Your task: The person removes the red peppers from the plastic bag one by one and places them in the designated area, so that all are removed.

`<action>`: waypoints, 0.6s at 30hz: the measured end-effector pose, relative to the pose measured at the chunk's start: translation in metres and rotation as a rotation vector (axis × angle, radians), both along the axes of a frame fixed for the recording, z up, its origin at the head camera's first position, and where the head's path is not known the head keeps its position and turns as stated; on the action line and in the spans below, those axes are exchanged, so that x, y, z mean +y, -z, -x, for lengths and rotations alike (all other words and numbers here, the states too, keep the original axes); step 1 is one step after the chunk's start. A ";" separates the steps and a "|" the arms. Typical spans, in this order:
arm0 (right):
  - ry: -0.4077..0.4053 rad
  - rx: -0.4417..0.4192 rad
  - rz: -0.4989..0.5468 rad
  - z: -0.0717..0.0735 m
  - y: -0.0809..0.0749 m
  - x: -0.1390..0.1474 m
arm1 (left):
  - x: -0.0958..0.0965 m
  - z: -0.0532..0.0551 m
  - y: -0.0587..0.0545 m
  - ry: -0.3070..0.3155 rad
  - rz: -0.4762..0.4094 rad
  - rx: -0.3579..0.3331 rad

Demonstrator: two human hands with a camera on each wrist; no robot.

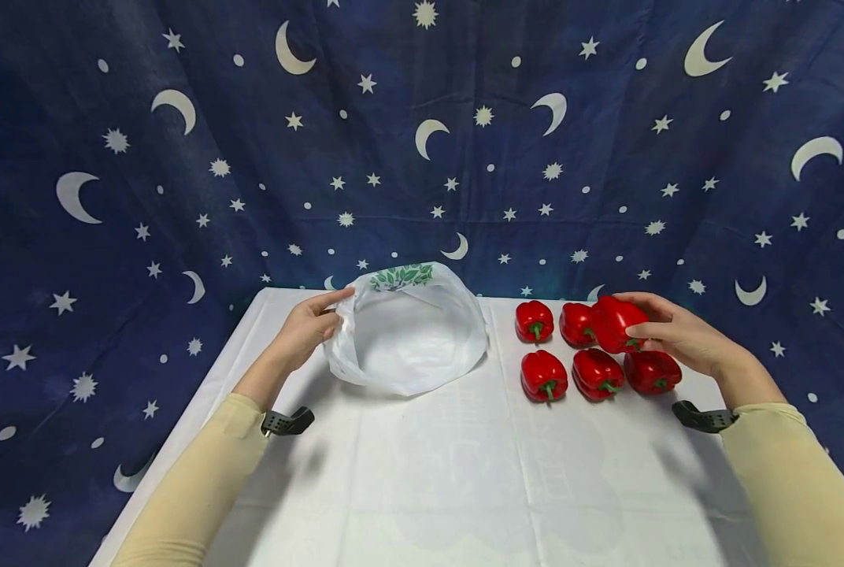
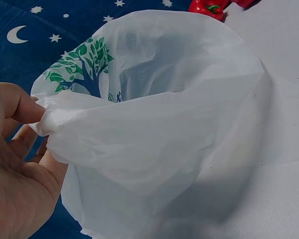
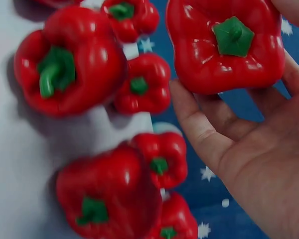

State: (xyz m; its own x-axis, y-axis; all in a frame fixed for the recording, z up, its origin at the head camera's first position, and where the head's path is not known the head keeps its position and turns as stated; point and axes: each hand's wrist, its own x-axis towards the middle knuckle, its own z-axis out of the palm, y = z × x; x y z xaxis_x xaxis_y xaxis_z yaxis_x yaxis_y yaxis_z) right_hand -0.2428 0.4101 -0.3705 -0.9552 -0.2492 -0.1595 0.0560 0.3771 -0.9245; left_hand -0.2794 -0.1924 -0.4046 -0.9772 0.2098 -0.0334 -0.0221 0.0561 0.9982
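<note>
On the left of the head view, my left hand [image 1: 309, 327] pinches the rim of a white plastic bag [image 1: 411, 386] between thumb and fingers. The bag [image 2: 139, 144] gapes wide, and a green-leaved tree print shows inside its far edge in the left wrist view. At the right, my right hand [image 1: 677, 335] grips a red bell pepper [image 1: 615, 323], raised above the others. Its green stem faces the camera in the right wrist view, where the hand [image 3: 254, 144] curls its fingers about the pepper [image 3: 226, 69]. Part of the bag's inside is hidden by its near wall.
More red bell peppers [image 1: 544, 376] lie in two rows on the white tablecloth [image 1: 450, 472], right of the bag. A dark blue curtain [image 1: 394, 181] with moons and stars hangs behind the table's far edge. Each wrist wears a black strap [image 1: 287, 422].
</note>
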 end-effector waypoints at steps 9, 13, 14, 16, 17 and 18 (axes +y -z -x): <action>0.066 0.020 0.006 -0.008 0.004 0.047 | 0.000 0.000 0.002 -0.002 -0.005 0.003; 0.102 0.007 0.022 -0.012 0.011 0.069 | 0.001 0.000 0.001 -0.005 -0.007 0.003; 0.114 0.004 0.028 -0.014 0.013 0.074 | 0.001 -0.001 0.001 -0.003 -0.005 0.005; 0.130 -0.005 0.052 -0.016 0.017 0.085 | 0.001 0.000 0.001 -0.005 -0.006 0.004; 0.136 -0.008 0.059 -0.017 0.019 0.090 | 0.001 0.000 0.001 -0.005 -0.006 0.005; 0.151 -0.012 0.061 -0.018 0.020 0.095 | 0.001 0.000 0.001 -0.004 -0.006 0.005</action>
State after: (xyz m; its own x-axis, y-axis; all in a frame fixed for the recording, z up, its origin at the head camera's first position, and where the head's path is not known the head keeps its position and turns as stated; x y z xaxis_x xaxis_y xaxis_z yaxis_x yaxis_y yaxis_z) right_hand -0.2245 0.5049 -0.3909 -0.9807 -0.1122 -0.1602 0.1191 0.3071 -0.9442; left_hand -0.2793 -0.1916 -0.4053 -0.9782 0.2058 -0.0267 -0.0169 0.0495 0.9986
